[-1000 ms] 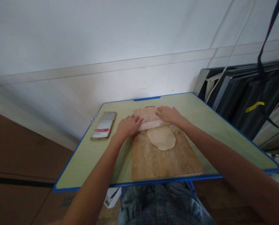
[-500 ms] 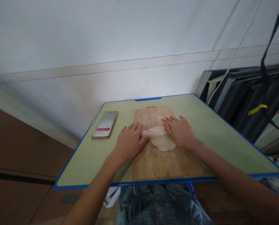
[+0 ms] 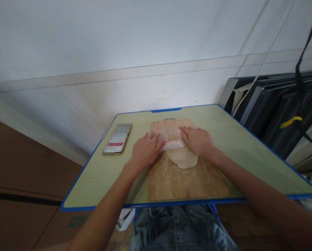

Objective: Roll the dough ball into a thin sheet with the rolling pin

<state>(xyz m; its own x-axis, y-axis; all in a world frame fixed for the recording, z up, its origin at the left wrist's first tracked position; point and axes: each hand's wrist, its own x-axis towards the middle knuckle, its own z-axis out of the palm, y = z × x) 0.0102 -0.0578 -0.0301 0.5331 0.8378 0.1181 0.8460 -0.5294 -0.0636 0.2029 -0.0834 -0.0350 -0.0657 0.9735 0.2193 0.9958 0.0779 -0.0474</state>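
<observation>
A flat, pale sheet of dough (image 3: 183, 159) lies on a wooden cutting board (image 3: 182, 184) dusted with flour. Across its far edge runs a whitish rolling pin (image 3: 173, 145), its ends covered by my hands. My left hand (image 3: 147, 148) rests over the left end, fingers stretched forward and thumb pointing inward along the pin. Over the right end lies my right hand (image 3: 198, 141), palm down with its fingers extended. Neither hand is wrapped around the pin.
The board sits on a pale green table (image 3: 250, 167) with a blue rim. Left of the board lies a phone (image 3: 118, 139), partly pixelated. Dark flat panels (image 3: 273, 101) lean by the wall at right, with a hanging black strap (image 3: 299, 76) before them.
Both hands have shifted slightly, the right one a little forward and left. The dough looks flatter, with less of it bunched at the pin.
</observation>
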